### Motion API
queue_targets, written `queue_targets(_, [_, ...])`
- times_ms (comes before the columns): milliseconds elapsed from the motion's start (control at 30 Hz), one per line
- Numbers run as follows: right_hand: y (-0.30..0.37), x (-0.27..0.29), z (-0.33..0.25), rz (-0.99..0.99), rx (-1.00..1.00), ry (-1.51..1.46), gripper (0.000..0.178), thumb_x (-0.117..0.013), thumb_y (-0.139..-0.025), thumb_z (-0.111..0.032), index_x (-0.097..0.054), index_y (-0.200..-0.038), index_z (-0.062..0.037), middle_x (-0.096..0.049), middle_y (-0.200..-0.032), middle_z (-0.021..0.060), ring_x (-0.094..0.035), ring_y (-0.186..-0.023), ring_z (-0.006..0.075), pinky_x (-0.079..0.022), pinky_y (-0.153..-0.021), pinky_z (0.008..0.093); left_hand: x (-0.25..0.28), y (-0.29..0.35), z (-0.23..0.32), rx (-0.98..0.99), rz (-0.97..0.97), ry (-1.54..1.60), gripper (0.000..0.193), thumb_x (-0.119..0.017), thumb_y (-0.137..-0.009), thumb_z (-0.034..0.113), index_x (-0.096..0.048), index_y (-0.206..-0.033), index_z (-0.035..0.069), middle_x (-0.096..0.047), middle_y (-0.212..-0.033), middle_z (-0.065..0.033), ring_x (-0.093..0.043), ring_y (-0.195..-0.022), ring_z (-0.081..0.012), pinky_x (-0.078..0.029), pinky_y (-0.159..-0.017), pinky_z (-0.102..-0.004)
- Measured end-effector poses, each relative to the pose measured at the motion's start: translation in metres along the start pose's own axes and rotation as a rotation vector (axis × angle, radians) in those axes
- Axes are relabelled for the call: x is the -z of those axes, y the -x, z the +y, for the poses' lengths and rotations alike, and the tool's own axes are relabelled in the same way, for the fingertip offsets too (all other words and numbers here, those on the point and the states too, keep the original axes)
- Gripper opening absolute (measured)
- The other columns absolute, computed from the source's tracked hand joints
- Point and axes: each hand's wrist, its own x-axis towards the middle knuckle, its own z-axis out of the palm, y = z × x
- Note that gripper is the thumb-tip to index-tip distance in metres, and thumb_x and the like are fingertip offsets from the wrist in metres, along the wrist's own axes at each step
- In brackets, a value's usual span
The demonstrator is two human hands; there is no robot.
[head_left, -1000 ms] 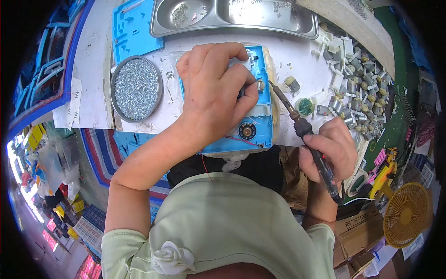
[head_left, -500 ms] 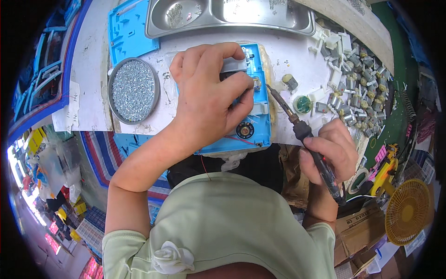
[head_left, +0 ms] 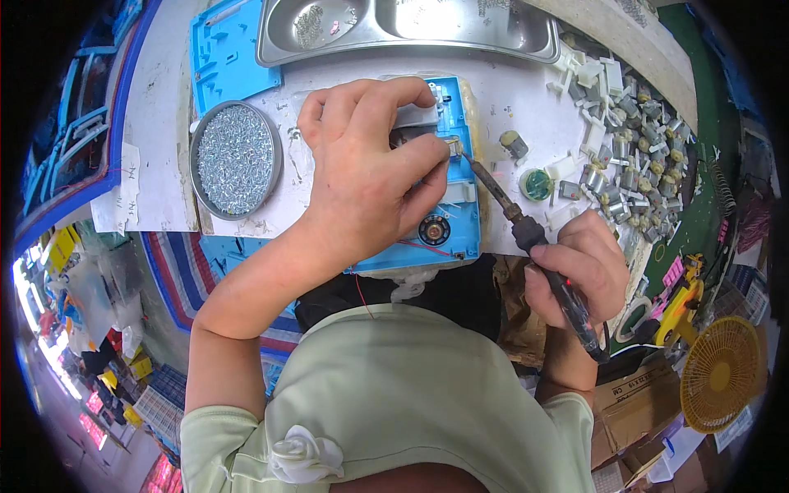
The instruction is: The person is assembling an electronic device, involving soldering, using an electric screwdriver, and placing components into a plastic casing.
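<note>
A light blue plastic casing (head_left: 465, 226) lies on the bench in front of me, with a small round speaker (head_left: 433, 230) near its lower right corner. Over the casing's left part spreads my left hand (head_left: 362, 156), its thumb and index finger bent toward a small metal part (head_left: 453, 146) near the right edge. What those fingertips pinch is hidden behind them. My right hand (head_left: 585, 267) is wrapped round the dark handle of a soldering iron (head_left: 538, 234). The iron's tip reaches the small metal part beside my left fingertips; whether it touches cannot be made out.
A round dish of small screws (head_left: 236, 160) stands at the left, below another blue casing half (head_left: 230, 62). Behind is a metal tray (head_left: 403, 53) holding small springs. Small motors (head_left: 629, 177) and white plastic pieces pile up at right, near a green-filled round container (head_left: 536, 184).
The soldering iron has moved slightly left and up, bringing its tip to the metal part by my left fingertips. My left hand has barely moved.
</note>
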Motion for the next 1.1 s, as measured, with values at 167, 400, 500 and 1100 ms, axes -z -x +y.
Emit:
queue_targets(167, [0.0004, -0.002, 0.0008, -0.01, -0.001, -0.002, 0.035, -0.078, -0.066, 0.003, -0.07, -0.098, -0.0065, -0.051, -0.064, 0.0036, -0.048, -0.054, 0.0218, -0.039, -0.05, 0.0315, -0.0002, 0.0004, 0.0006, 0.002, -0.005, -0.017, 0.017, -0.079, -0.067, 0.015, -0.072, -0.083, 0.018, -0.06, -0.119, -0.0038, -0.053, -0.1, -0.0253, -0.033, -0.09, -0.0412])
queue_targets(400, [0.0001, -0.0039, -0.0009, -0.012, -0.023, -0.006, 0.034, -0.078, -0.066, 0.002, -0.07, -0.097, -0.0069, -0.051, -0.064, 0.0037, -0.049, -0.055, 0.022, -0.04, -0.05, 0.0318, 0.0008, 0.0005, 0.002, 0.001, -0.016, -0.031, 0.018, -0.079, -0.066, 0.015, -0.072, -0.083, 0.018, -0.06, -0.118, -0.0038, -0.052, -0.099, -0.0257, -0.032, -0.09, -0.0424])
queue_targets(500, [0.0019, -0.0039, -0.0002, -0.015, -0.025, -0.004, 0.033, -0.078, -0.066, 0.002, -0.07, -0.096, -0.0067, -0.053, -0.064, 0.004, -0.05, -0.055, 0.0223, -0.04, -0.05, 0.0318, 0.0012, 0.0002, 0.0035, -0.004, -0.023, -0.04, 0.018, -0.079, -0.066, 0.015, -0.071, -0.082, 0.017, -0.06, -0.119, -0.0039, -0.053, -0.1, -0.0259, -0.032, -0.091, -0.0426])
queue_targets(1100, [0.0025, 0.0044, 0.0006, 0.048, 0.018, 0.03, 0.026, -0.079, -0.073, -0.002, -0.07, -0.097, -0.0029, -0.055, -0.064, 0.0057, -0.051, -0.055, 0.0225, -0.04, -0.052, 0.0318, -0.0005, 0.0028, 0.0031, -0.044, -0.003, -0.087, 0.022, -0.08, -0.068, 0.015, -0.07, -0.087, 0.018, -0.059, -0.119, -0.0043, -0.054, -0.102, -0.0264, -0.031, -0.092, -0.0449])
